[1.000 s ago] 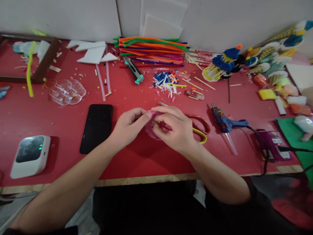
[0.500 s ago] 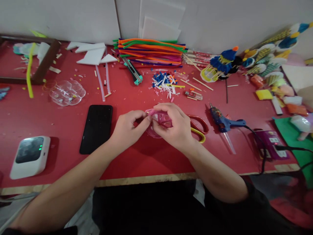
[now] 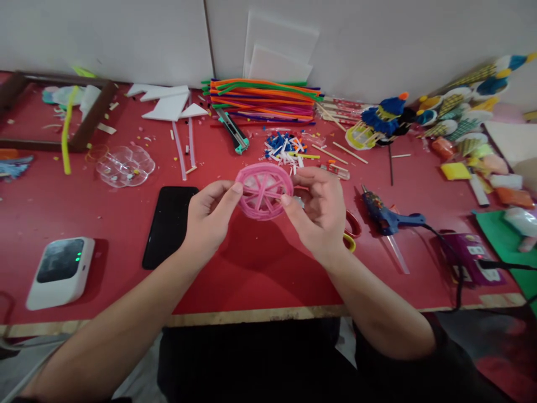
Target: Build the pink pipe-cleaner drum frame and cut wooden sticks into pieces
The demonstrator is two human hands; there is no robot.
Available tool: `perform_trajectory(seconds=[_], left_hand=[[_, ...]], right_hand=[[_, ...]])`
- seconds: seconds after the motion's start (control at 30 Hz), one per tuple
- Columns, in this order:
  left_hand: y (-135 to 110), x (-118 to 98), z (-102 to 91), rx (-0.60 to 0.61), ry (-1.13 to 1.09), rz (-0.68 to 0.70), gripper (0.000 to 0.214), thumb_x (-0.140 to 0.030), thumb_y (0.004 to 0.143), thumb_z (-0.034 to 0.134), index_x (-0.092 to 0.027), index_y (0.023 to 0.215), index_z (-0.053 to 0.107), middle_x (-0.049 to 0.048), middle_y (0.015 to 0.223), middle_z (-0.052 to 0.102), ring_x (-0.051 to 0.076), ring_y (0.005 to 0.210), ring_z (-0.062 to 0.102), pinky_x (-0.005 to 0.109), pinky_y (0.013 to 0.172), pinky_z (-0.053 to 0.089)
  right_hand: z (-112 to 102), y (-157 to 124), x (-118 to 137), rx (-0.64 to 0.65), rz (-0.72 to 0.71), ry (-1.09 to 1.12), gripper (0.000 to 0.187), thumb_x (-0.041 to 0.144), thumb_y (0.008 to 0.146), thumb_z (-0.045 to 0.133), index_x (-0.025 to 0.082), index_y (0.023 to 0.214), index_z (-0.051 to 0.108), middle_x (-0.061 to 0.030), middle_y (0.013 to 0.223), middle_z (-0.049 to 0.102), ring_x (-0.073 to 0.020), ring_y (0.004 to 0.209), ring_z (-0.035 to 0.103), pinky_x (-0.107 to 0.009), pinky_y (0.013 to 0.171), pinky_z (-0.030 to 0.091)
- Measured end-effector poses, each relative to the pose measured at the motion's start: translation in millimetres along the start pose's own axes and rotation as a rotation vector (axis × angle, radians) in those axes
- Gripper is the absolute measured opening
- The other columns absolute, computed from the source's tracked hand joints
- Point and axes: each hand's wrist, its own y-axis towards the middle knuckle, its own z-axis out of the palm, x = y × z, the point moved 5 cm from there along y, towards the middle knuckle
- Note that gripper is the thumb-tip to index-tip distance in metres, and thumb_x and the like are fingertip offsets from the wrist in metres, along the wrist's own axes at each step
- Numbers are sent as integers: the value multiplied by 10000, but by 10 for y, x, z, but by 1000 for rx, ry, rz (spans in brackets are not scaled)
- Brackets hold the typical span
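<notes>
A round pink wheel (image 3: 265, 192) with crossing spokes is held up above the red table, its face tilted toward me. My left hand (image 3: 212, 215) pinches its left rim between thumb and fingers. On the right rim, the thumb of my right hand (image 3: 319, 215) presses the front while the other fingers curl behind. Beside my right hand, scissors (image 3: 353, 224) with red and yellow handles lie partly hidden. A black phone (image 3: 170, 226) lies just left of my left hand.
A blue glue gun (image 3: 388, 212) rests at the right, its cord running to a purple power box (image 3: 470, 257). Behind the wheel are cut bits (image 3: 285, 146), a utility knife (image 3: 232, 131) and coloured pipe cleaners (image 3: 264, 101). A white device (image 3: 61, 273) stands at the left.
Both hands have moved apart to opposite rims, and the pink wheel has been lifted and turned so its spoked face shows. The view has shifted slightly.
</notes>
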Motion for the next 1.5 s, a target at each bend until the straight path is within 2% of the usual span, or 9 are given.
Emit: perform_trajectory(seconds=[0.1, 0.23, 0.33, 0.43, 0.6, 0.8, 1.03, 1.2, 1.5], left_hand=[[2, 41, 3, 3, -60, -22, 222, -431, 798, 690, -211, 817, 707, 6, 808, 715, 138, 771, 648, 261, 755, 530], [-2, 47, 14, 26, -114, -52, 201, -413, 798, 694, -212, 785, 698, -1, 778, 711, 131, 745, 649, 262, 743, 536], [-14, 12, 41, 66, -67, -62, 175, -379, 764, 727, -207, 768, 693, -2, 764, 710, 132, 717, 645, 261, 705, 531], [-29, -20, 71, 102, -19, -78, 161, -326, 720, 764, -203, 810, 712, 4, 783, 723, 135, 711, 646, 259, 683, 525], [-35, -3, 84, 121, -42, -136, 163, -266, 684, 775, -195, 825, 734, 15, 808, 749, 149, 727, 662, 288, 730, 547], [-50, 5, 111, 157, -115, -162, 150, -231, 693, 764, -204, 840, 754, 12, 845, 768, 153, 770, 693, 307, 794, 563], [-58, 5, 146, 209, -155, -207, 144, -228, 660, 786, -199, 801, 769, 30, 855, 779, 176, 792, 703, 334, 803, 572], [-70, 27, 165, 225, -214, -274, 101, -204, 641, 805, -209, 735, 769, 8, 793, 772, 145, 732, 683, 309, 815, 558], [-91, 52, 209, 205, -370, -329, 121, -248, 720, 765, -211, 835, 776, 4, 825, 763, 141, 825, 678, 260, 860, 510]], right_hand=[[-25, 11, -15, -53, 28, 24, 343, 249, 835, 648, 261, 1146, 503, -45, 1062, 597, -174, 978, 626, -349, 810, 574], [-9, 15, -51, -40, 116, 75, 248, 276, 836, 660, 250, 1062, 559, -14, 925, 629, -148, 825, 638, -316, 736, 572], [-9, 21, -70, -60, 170, 88, 169, 317, 830, 673, 242, 965, 604, -1, 866, 649, -145, 773, 642, -317, 715, 574], [-1, 23, -78, -62, 200, 106, 173, 333, 819, 686, 239, 947, 617, 6, 839, 661, -140, 739, 652, -304, 669, 579], [37, -3, -64, -58, 181, 108, 151, 310, 819, 690, 243, 922, 602, 19, 799, 660, -127, 716, 659, -273, 634, 585], [55, -21, -62, -68, 225, 149, 132, 286, 789, 715, 224, 845, 612, 36, 733, 652, -109, 647, 638, -240, 573, 562], [32, -3, -30, -56, 213, 163, 92, 256, 798, 711, 220, 832, 633, 25, 756, 679, -114, 683, 652, -252, 617, 562], [28, -7, 1, -42, 190, 184, 72, 214, 805, 699, 215, 847, 641, 27, 766, 673, -112, 706, 648, -255, 642, 550], [5, -9, -18, -84, 181, 66, 58, 203, 827, 670, 223, 854, 624, 29, 775, 623, -101, 686, 612, -246, 621, 540]])
